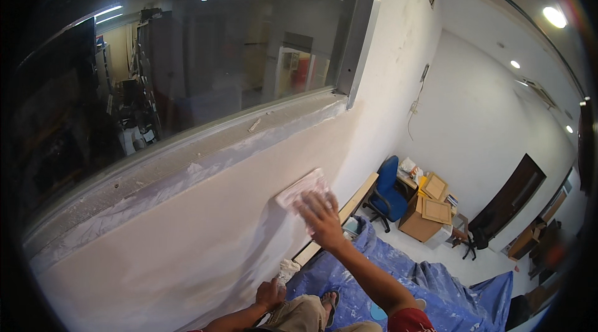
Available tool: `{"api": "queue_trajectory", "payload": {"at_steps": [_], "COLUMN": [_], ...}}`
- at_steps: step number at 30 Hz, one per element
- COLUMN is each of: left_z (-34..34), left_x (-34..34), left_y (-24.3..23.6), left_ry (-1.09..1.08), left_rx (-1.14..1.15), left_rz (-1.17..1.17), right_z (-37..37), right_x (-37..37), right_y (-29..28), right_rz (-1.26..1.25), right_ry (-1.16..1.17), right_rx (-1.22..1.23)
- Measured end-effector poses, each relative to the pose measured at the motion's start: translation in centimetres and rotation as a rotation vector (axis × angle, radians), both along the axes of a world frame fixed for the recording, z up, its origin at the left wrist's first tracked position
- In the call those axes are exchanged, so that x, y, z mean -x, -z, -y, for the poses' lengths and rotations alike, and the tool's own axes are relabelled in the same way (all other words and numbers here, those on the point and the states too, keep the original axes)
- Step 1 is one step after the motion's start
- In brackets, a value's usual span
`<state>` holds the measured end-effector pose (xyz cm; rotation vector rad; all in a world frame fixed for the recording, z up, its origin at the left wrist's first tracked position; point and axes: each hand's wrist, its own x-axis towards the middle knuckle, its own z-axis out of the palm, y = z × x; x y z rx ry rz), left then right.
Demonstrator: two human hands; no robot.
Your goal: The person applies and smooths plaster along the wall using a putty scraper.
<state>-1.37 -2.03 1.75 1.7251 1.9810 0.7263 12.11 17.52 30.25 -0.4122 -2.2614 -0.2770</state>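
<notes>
My right hand [319, 218] grips a flat pale pink pad [293, 192] against the white wall [156, 232] below a dark glass window [212, 52], its fingers over the pad's face. The window's ledge [187, 161] has white smears and flakes. My left hand [271, 294] is low by the wall with curled fingers, just below a crumpled whitish cloth or bag [288, 270]; what it holds, if anything, is hidden.
A blue tarp [436, 288] covers the area below me, beside a light wooden strip [361, 195]. To the right stand a blue office chair [389, 192], cardboard boxes [414, 223] and a dark door [507, 195]. A loose cable [411, 120] hangs on the far wall.
</notes>
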Motion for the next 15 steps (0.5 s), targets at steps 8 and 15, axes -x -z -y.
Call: {"api": "queue_trajectory", "payload": {"at_steps": [8, 15], "left_z": [-0.6, 0.0], "left_x": [0.2, 0.5], "left_y": [1.0, 2.0], "left_ry": [0.014, 0.028], "left_rx": [-0.006, -0.047], "left_rz": [0.023, 0.005], "right_z": [-4.9, 3.3], "right_x": [1.1, 2.4], "right_y": [-8.2, -0.2], "right_rz": [-0.389, -0.061], "right_ry": [0.141, -0.067], "right_rx": [-0.009, 0.028]}}
